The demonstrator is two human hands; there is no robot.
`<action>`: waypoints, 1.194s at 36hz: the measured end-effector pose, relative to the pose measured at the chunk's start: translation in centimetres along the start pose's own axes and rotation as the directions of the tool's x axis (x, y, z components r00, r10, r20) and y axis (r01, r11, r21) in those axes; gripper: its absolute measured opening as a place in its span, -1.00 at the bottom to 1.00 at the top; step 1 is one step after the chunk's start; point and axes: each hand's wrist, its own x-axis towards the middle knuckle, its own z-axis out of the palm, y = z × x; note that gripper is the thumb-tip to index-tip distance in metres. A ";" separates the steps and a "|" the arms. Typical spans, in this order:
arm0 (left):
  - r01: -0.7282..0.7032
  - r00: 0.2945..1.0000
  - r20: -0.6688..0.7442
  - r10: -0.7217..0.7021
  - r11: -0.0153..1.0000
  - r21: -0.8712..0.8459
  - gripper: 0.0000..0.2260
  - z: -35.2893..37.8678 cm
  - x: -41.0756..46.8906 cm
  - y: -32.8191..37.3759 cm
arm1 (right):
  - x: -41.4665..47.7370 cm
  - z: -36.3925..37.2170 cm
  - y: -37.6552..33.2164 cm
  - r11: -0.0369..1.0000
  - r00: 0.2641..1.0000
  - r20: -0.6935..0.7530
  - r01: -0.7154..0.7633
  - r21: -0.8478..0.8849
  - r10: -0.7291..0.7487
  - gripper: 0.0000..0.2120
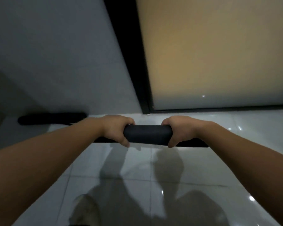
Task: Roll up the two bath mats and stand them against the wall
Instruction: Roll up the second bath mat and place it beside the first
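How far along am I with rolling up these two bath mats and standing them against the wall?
Roughly halfway. One dark rolled mat already lies at the foot of the grey wall, on its side, not standing. The second dark mat is rolled up and gripped by your left hand and right hand above the tiled floor. Left: stand both rolls upright against the wall.

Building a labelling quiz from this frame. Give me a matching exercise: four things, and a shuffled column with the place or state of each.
Things:
1. rolled mat
2. second mat
3. door frame
4. floor tiles

Places or states:
A. black strip between grey wall and frosted panel
B. glossy, pale, showing arm shadows
C. lying at the base of the wall, far left
D. held by left hand and right hand

Pairs: 1-D, 2-C, 3-A, 4-B
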 end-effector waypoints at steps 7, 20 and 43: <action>0.154 0.987 0.074 -0.139 0.954 -0.256 -0.65 1.2 -4.8 -8.2 | 4.6 0.2 -7.5 0.979 0.985 0.008 0.172 -0.104 -0.172 -0.44; 0.227 0.970 -0.014 -0.242 0.927 -0.298 -0.65 7.0 -6.5 -22.9 | 14.1 4.8 -15.8 0.915 0.975 -0.040 0.191 -0.354 -0.219 -0.53; 0.509 0.707 -0.515 -0.485 0.854 -0.106 -0.40 13.1 -5.7 -35.4 | 32.0 7.5 -22.2 0.964 0.968 0.072 0.247 -0.097 -0.241 -0.60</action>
